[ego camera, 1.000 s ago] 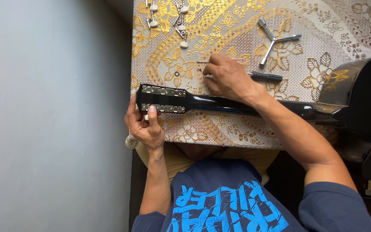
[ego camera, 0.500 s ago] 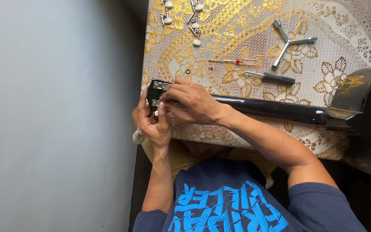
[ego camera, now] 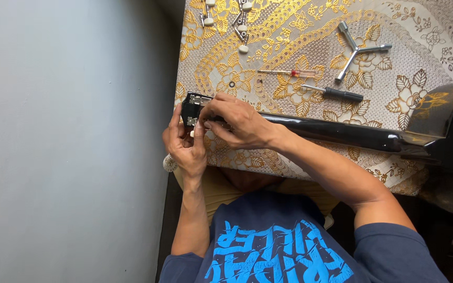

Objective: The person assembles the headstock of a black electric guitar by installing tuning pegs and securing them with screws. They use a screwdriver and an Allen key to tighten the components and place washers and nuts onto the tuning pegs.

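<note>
A bench (ego camera: 446, 31) with a gold flowered cloth carries a black guitar (ego camera: 342, 133) lying across it. The right hand (ego camera: 239, 123) covers its headstock, fingers grasping a small metal part there. The left hand (ego camera: 184, 144) grips the headstock end from below. Two screwdrivers (ego camera: 331, 93) lie just beyond the neck.

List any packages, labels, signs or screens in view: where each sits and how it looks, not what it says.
No packages, signs or screens show.
Shirt print: bottom centre, on the person's dark blue shirt, large angular bright-blue lettering.
Red-handled screwdriver: on the gold floral tablecloth above both hands; any label is too small to tell.
</note>
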